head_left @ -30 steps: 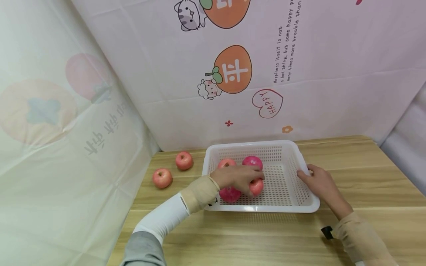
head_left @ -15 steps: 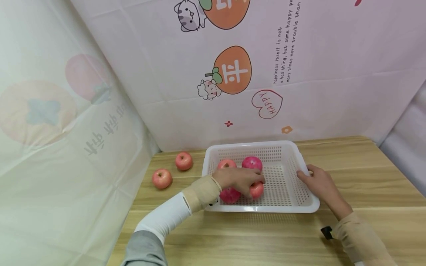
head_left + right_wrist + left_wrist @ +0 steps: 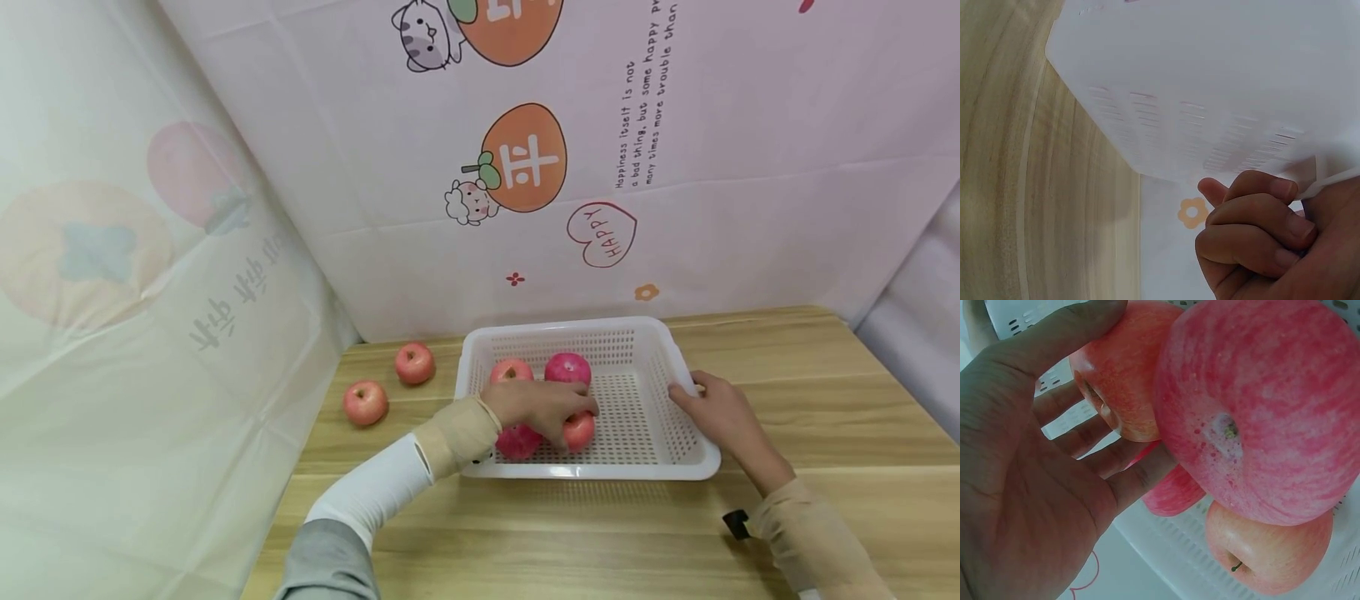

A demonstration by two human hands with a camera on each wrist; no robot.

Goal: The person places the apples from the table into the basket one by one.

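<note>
A white perforated plastic basket [image 3: 678,467] stands on the wooden table. Reaching into it, my left hand [image 3: 543,406] has thumb and fingers round a pale red apple [image 3: 578,433], seen between them in the left wrist view [image 3: 1119,375]. A deep pink apple [image 3: 1266,406] lies right beside it, below my left wrist in the head view. Behind the hand are another pink apple [image 3: 567,367] and a paler one [image 3: 512,369], both in the basket. My right hand [image 3: 720,412] grips the basket's right rim, its fingers [image 3: 1254,219] curled under the edge.
Two red apples, a front one [image 3: 366,403] and a back one [image 3: 415,363], sit on the table [image 3: 465,533] left of the basket. A printed white cloth [image 3: 420,275] hangs along the table's back edge, and another cloth [image 3: 247,392] at the left.
My left hand and the apple in it have shifted very slightly toward the front of the basket. The right hand and basket have stayed in place.
</note>
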